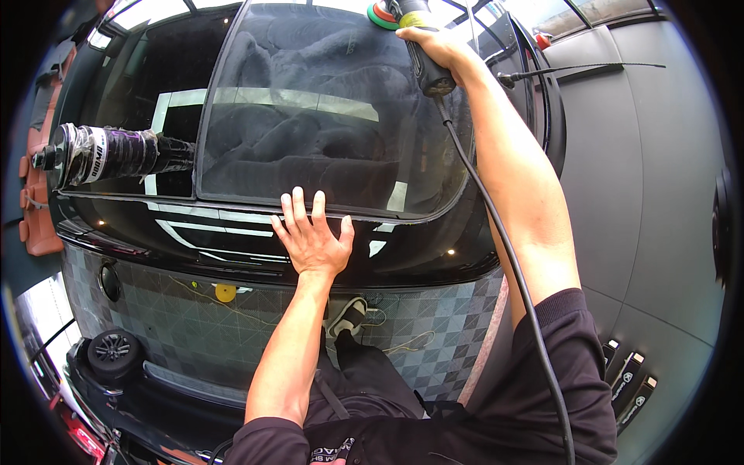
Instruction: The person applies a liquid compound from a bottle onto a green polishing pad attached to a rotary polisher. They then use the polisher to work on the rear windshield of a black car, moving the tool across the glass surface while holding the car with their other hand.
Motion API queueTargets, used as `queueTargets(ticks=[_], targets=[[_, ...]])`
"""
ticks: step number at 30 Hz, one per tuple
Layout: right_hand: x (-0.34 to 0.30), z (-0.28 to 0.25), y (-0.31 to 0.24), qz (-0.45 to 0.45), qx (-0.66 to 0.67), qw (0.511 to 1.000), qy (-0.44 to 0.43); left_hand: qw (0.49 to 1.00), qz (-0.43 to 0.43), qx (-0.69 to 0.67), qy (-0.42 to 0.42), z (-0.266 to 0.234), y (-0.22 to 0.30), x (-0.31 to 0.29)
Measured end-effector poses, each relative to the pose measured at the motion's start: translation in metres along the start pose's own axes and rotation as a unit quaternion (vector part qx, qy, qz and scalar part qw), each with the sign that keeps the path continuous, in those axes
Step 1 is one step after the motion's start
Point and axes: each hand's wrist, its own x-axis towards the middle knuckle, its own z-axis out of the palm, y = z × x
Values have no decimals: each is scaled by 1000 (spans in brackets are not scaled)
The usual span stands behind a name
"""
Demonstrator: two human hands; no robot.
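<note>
My right hand (446,54) is wrapped round the black body of a corded polisher (428,68), out at the far edge of a dark glass roof panel (310,167). The polisher's round pad (381,15), green and orange, shows at the top; where it meets the car is partly cut off. Whitish swirled haze covers much of the glass. My left hand (314,240) lies flat with fingers spread on the glossy black roof edge, its fingertips reaching the panel's near border. A black cord (504,232) runs from the polisher down past my right arm.
A dark bottle-shaped object (112,153) wrapped in clear film lies on the roof at left. An antenna (585,71) sticks out at right, near a grey wall (666,155). Below are a checkered floor (442,325), a yellow round thing (225,293) and another black car (186,418).
</note>
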Motion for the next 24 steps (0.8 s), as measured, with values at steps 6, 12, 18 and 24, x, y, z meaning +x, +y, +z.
queueTargets(ticks=[6, 12, 18, 24], targets=[[2, -11, 14, 8, 10, 1000, 3, 1000, 4, -2, 1, 0, 2, 1], [-8, -12, 12, 38, 52, 998, -7, 1000, 3, 6, 0, -2, -3, 0], [6, -8, 21, 7, 47, 999, 3, 1000, 2, -7, -4, -1, 5, 1], [4, 12, 7, -11, 0, 1000, 16, 1000, -3, 4, -10, 0, 3, 0]])
